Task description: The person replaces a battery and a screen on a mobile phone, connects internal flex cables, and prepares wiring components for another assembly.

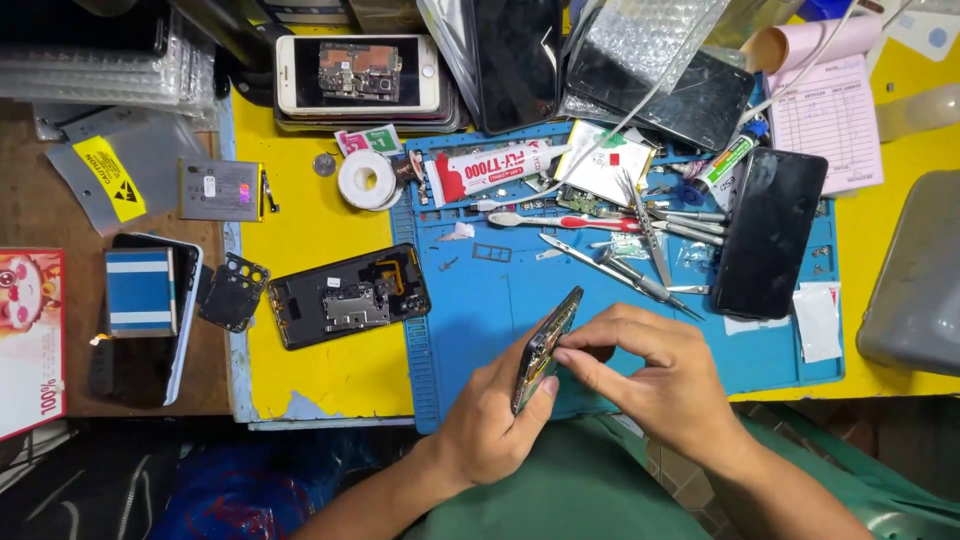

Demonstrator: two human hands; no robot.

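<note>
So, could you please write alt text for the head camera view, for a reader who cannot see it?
Two bare hands hold a dark phone on edge over a blue work mat: the left hand grips it from below, the right hand pinches its upper edge. An opened phone body lies on the yellow table, with tweezers and a glue tube on the mat.

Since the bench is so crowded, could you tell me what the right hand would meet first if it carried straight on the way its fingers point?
The right hand points left at the phone that the left hand holds on edge; its fingertips already touch it.
</note>
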